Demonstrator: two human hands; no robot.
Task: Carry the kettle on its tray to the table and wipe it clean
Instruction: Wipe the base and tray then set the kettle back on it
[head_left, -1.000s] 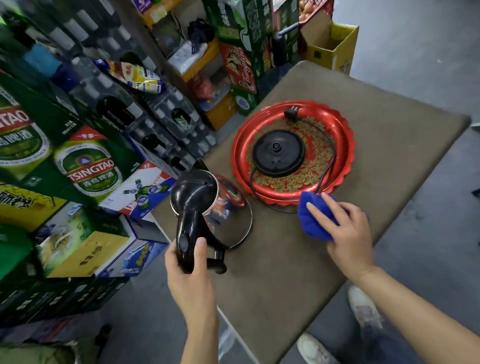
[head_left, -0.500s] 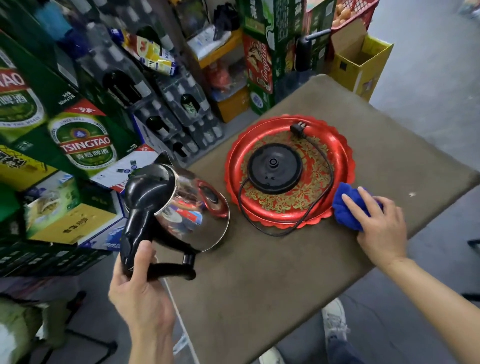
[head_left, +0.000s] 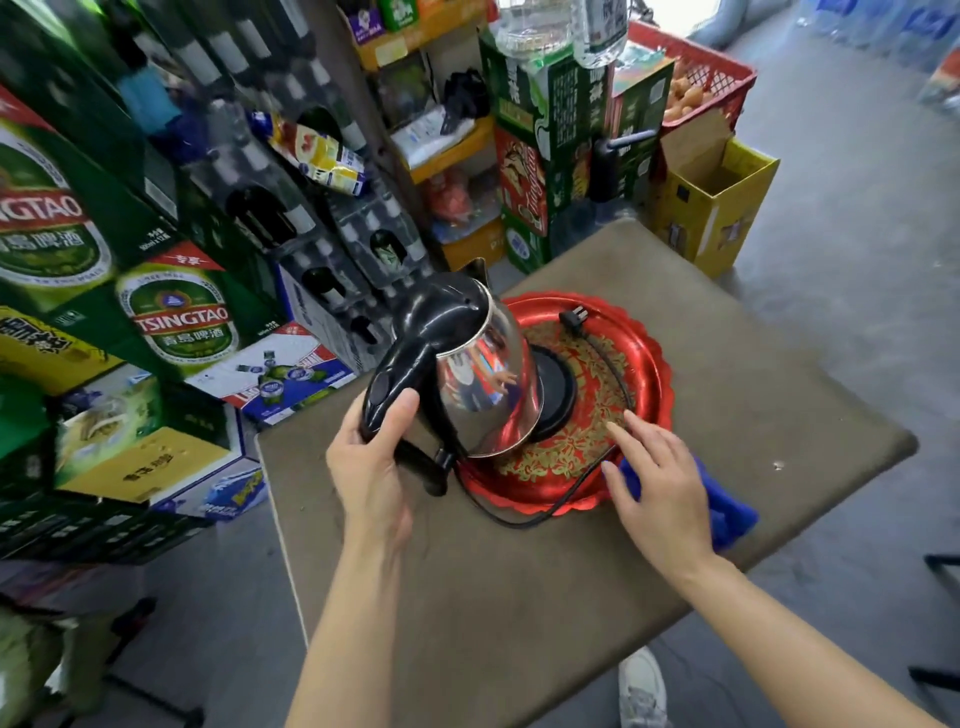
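Steel-bodied, the kettle (head_left: 478, 384) hangs tilted over its black base (head_left: 556, 395) on the red tray (head_left: 649, 353), the left hand (head_left: 374, 462) clenched round its handle. The right hand (head_left: 660, 488) lies flat, fingers spread, pinning the blue cloth (head_left: 727, 509) to the table (head_left: 519, 597), probably ready for wiping.

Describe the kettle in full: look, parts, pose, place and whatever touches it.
The shiny steel electric kettle has a mirror-bright body that reflects its surroundings, a glossy black plastic lid, a black handle and a small spout at the far side. It is tilted, its base over the round black power base on the red scalloped metal tray; whether it touches the base cannot be told. The left hand grips the handle.
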